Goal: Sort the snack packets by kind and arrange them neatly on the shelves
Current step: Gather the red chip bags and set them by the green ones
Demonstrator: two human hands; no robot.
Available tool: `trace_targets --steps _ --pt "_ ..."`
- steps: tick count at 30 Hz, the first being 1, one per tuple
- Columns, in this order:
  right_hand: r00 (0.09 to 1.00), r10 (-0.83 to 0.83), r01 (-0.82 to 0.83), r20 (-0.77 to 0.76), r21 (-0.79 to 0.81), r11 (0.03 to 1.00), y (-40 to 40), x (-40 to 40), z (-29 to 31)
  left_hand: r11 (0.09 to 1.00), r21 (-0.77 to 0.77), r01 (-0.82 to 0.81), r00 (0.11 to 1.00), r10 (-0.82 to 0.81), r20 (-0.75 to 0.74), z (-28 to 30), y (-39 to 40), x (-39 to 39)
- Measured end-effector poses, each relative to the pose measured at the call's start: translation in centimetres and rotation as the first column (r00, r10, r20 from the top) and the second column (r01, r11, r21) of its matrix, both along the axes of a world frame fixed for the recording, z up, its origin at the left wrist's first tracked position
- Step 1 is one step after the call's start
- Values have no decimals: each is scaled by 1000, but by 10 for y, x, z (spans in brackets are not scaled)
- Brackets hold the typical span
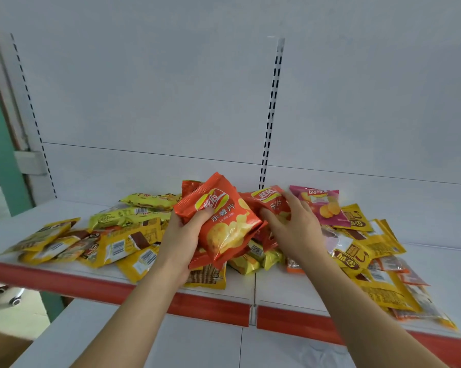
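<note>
Head view, left hand (183,235) hiding orange packet's (224,221) corner

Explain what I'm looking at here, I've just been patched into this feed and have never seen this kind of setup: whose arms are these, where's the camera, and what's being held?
There is no machine: these are a person's two bare arms, filmed by one wide-angle camera worn on the head, looking forward and down. In front is a white metal shelf with a red front strip, carrying a loose pile of snack packets, mostly flat yellow foil packets, plus one pink crisp bag at the back. The left hand grips a puffy orange-red crisp bag, lifted above the pile. The right hand has its fingers curled round a second orange-red crisp bag of the same kind, which is on top of the pile.
</note>
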State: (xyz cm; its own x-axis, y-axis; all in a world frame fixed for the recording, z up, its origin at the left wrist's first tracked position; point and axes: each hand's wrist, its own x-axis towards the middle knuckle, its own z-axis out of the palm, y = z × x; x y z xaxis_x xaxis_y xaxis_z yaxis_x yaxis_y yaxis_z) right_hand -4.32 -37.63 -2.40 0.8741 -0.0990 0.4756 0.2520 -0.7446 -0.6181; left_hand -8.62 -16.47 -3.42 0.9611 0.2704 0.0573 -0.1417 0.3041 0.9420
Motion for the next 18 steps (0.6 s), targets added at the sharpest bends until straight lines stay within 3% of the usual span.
trace_targets --steps 7,15,18 --pt "998 -51 37 39 300 953 -2 -11 4 998 -43 35 999 -36 -28 -5 0 -1" --pt "958 -217 143 190 338 930 -37 -59 13 994 71 88 996 -88 6 -7 -13 5" --pt "969 -133 89 208 208 974 -45 -74 7 979 137 153 987 -159 36 -9 -40 5"
